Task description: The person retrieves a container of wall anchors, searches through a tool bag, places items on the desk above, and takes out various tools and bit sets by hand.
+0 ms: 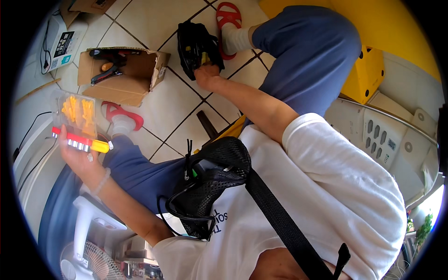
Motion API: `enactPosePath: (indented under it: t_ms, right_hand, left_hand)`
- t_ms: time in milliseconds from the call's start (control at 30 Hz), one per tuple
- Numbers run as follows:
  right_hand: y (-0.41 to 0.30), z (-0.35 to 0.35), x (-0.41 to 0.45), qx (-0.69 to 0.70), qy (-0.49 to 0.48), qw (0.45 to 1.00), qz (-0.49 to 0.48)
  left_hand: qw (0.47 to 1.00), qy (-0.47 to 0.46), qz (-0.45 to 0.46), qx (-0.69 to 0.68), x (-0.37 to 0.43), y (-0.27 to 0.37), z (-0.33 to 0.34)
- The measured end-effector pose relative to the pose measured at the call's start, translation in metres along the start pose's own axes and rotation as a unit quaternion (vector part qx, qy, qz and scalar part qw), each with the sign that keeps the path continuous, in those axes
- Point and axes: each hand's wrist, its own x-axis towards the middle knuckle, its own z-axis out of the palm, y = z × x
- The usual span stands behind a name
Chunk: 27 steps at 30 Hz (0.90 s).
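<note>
At the left, my left hand (78, 154) holds a red-and-yellow tool (81, 141) with a row of silver pieces along it. Against its far side is a clear plastic box (75, 113) of yellow plastic wall plugs (70, 108); whether the fingers grip the box too is unclear. Small white pieces lie by the palm and the tool's yellow end. My right hand (207, 75) reaches into the opening of a black fabric bag (185, 36) on the floor, its fingertips beside a yellow-handled item (204, 57). Those fingertips are partly hidden, so their grip does not show.
An open cardboard box (119, 92) with pliers-like tools (105, 75) stands on the tiled floor between my feet and a white appliance box (64, 45). A white fan (84, 259) is at lower left, a yellow box (365, 75) at right. A black mesh pouch (224, 157) hangs at my front.
</note>
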Motion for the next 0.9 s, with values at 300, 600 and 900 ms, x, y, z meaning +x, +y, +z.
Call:
enactPosePath:
  t_ms: [300,600,900]
  right_hand:
    - [0.002,-0.011,-0.005,-0.105,0.025,0.994,-0.025]
    - [0.007,0.010,0.023,0.004,0.219,0.961,-0.168]
    - [-0.002,-0.009,0.052,0.015,-0.045,0.997,-0.066]
  left_hand:
    - [0.999,0.002,0.017,-0.041,0.007,0.004,-0.018]
    - [0.983,0.030,0.145,0.105,-0.002,-0.002,-0.038]
    - [0.908,-0.011,0.278,0.312,-0.010,-0.013,-0.039]
